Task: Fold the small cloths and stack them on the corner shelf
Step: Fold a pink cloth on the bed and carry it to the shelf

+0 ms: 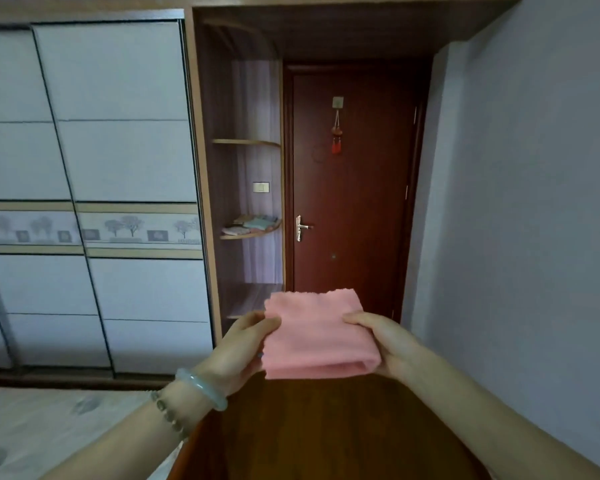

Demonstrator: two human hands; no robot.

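A folded pink cloth (317, 336) is held flat in front of me, low in the middle of the view. My left hand (239, 348) grips its left edge and my right hand (383, 344) grips its right edge, thumbs on top. Farther off, the corner shelf (253, 234) beside the door carries several folded cloths (253, 224) in pale pink, blue-green and tan. The shelf stands well beyond the held cloth.
A dark red door (354, 188) with a metal handle (300, 227) is straight ahead. White wardrobe sliding doors (94, 188) fill the left. A grey wall (534, 202) runs along the right. A dark wooden surface (319, 431) lies under my forearms.
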